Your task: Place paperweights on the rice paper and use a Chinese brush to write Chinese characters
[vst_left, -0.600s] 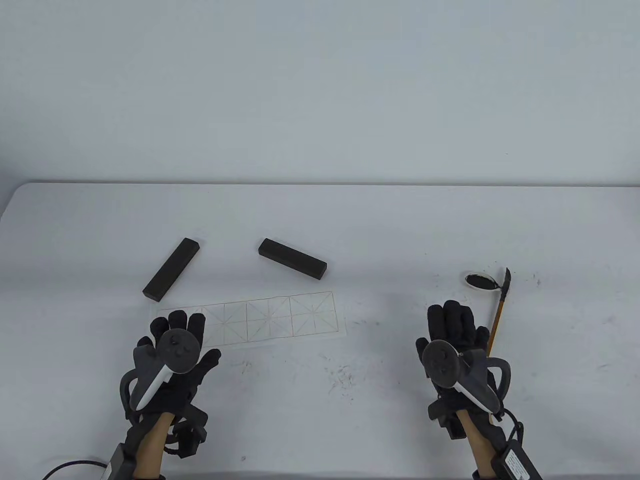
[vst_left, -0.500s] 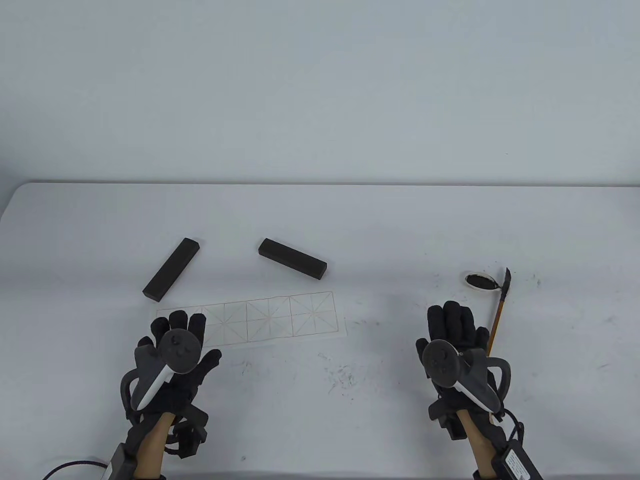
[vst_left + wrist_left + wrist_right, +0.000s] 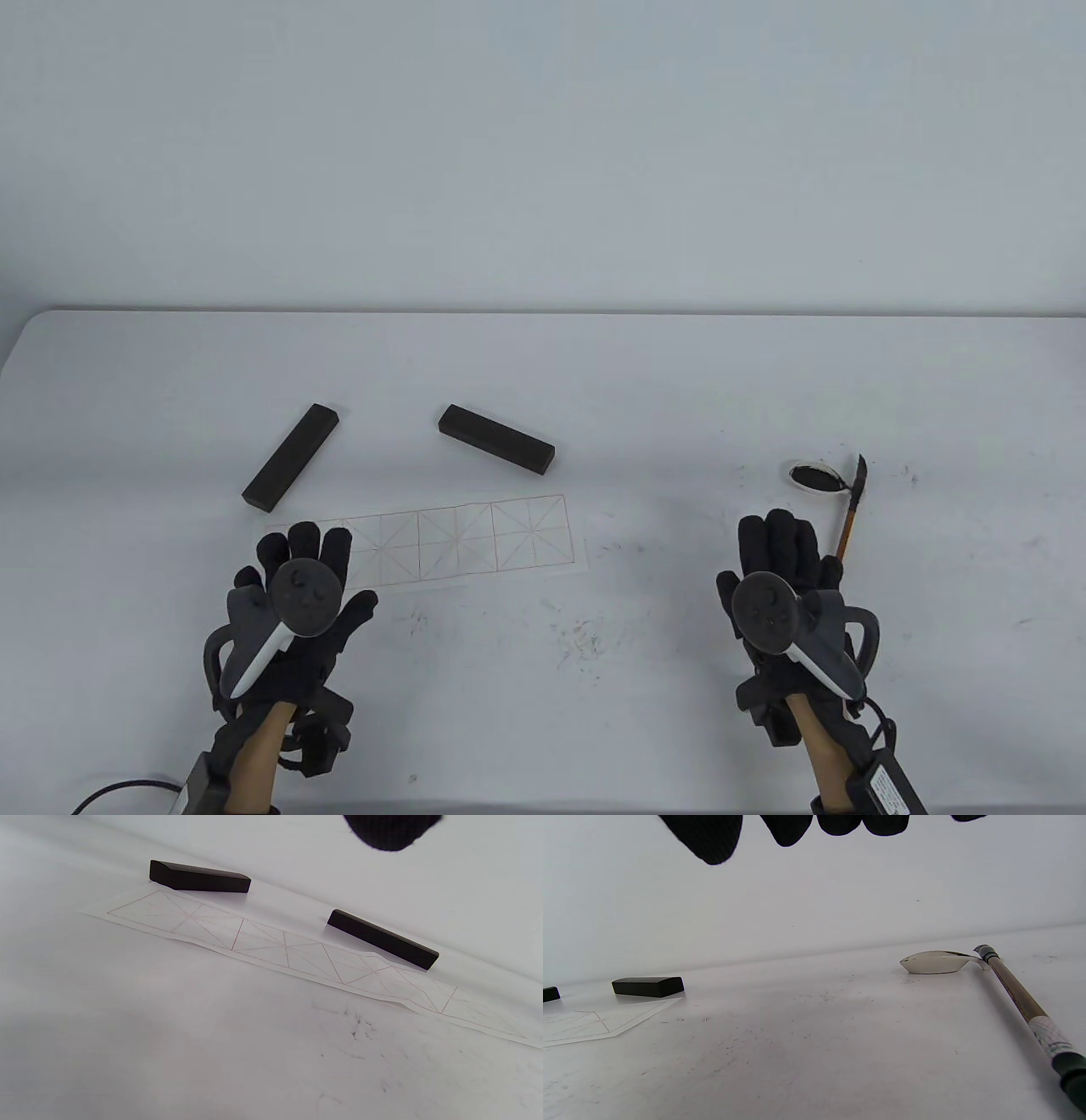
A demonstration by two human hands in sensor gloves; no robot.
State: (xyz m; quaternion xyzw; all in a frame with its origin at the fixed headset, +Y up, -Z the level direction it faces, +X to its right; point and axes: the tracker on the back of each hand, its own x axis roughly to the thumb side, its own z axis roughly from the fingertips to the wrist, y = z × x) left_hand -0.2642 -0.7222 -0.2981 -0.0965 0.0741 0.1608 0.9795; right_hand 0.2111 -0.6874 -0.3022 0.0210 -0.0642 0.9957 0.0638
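While both hands hover with fingers straight and holding nothing, the two paperweights lie on the bare counter point(image 3: 645, 382), neither yet on the rice paper point(image 3: 475, 543). The left hand point(image 3: 297, 594) sits over the paper's left end; the right hand point(image 3: 785, 586) is well off to the right, just beside the brush point(image 3: 851, 514).

The paper is a long strip printed with red practice squares, its long axis running left to right and tilted slightly away at the right end. The left paperweight point(image 3: 292, 456) lies just beyond the strip's left end, its long axis running diagonally away to the right, its near end close to the paper's far corner. The right paperweight point(image 3: 496, 438) lies beyond the strip's middle and right part, slanting towards the paper at its right end, apart from it.

Both blocks lie ahead of the left hand, which is plainly the nearer; the right hand is well apart from them. In all likelihood the next move is a forward reach by the left hand to the left paperweight.

The only container is a small dish point(image 3: 816, 477) holding dark ink, just beyond the right hand. The brush lies just beside the dish, dark tip away from the person. No characters are written.
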